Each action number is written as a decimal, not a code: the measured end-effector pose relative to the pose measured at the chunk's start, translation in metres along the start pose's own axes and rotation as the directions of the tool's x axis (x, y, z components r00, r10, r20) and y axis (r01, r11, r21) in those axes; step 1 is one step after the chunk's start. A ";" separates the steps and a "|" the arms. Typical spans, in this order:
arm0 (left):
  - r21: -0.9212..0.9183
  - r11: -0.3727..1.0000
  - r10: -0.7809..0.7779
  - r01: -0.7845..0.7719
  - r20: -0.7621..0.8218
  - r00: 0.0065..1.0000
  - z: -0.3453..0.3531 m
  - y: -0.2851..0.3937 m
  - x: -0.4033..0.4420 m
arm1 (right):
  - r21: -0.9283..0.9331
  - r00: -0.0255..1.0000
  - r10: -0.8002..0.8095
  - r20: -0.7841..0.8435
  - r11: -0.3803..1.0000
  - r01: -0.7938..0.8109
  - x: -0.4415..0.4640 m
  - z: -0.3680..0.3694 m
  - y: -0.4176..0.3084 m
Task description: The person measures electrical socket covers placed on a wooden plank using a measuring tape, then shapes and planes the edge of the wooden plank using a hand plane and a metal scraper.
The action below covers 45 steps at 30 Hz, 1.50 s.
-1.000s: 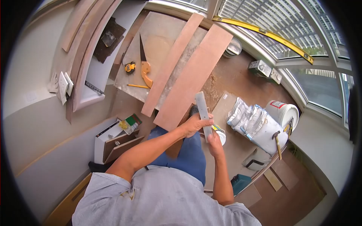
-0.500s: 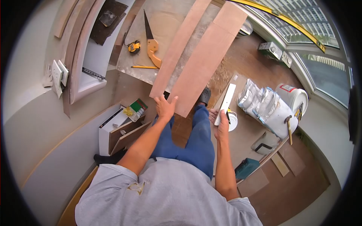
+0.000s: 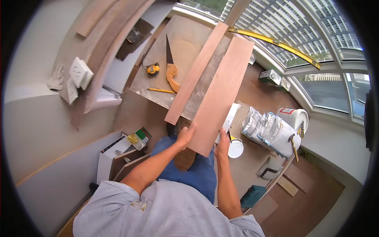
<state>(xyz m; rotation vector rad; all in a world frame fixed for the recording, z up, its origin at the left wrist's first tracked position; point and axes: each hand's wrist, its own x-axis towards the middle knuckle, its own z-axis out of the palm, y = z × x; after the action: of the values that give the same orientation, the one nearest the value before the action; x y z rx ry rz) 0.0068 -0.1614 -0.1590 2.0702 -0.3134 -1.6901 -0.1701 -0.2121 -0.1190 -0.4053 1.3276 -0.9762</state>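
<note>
A wide wooden board [image 3: 223, 83] slants from the worktable toward my body, its near end over my legs. My left hand [image 3: 184, 137] grips its left edge near that end, fingers partly hidden. At the opposite edge, my right hand [image 3: 222, 147] is closed around a white straight bar [image 3: 229, 117], which lies along the board's side. Whether the right fingers also touch the board is hidden. A narrower board [image 3: 197, 75] rests to the left on the worktable [image 3: 144, 85]. Beyond it are a handsaw [image 3: 172, 73], a yellow tape measure [image 3: 152, 69] and a pencil [image 3: 161, 91].
A yellow spirit level [image 3: 276, 42] leans by the window. On the right are plastic-wrapped bags [image 3: 262, 128], a white bucket [image 3: 302, 116], a hammer [image 3: 294, 147], a small white tub [image 3: 236, 149] and a teal case [image 3: 253, 196]. A drawer unit [image 3: 107, 160] stands at lower left.
The view has tilted up. My left hand has shifted onto the wide board's left edge, and that board has come closer to me. My right hand has brought the white bar against its right side.
</note>
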 end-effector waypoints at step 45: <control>-0.399 0.601 0.799 -0.692 0.325 0.506 0.024 -0.029 -0.262 | -0.459 0.993 -0.070 0.098 0.882 0.107 -0.265 -0.013 -0.104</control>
<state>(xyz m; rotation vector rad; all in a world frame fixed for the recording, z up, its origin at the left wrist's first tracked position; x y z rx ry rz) -0.0785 -0.0239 0.0511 1.0173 -0.9863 -1.5047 -0.2031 -0.0605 0.1194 -0.8696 1.4774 -0.6983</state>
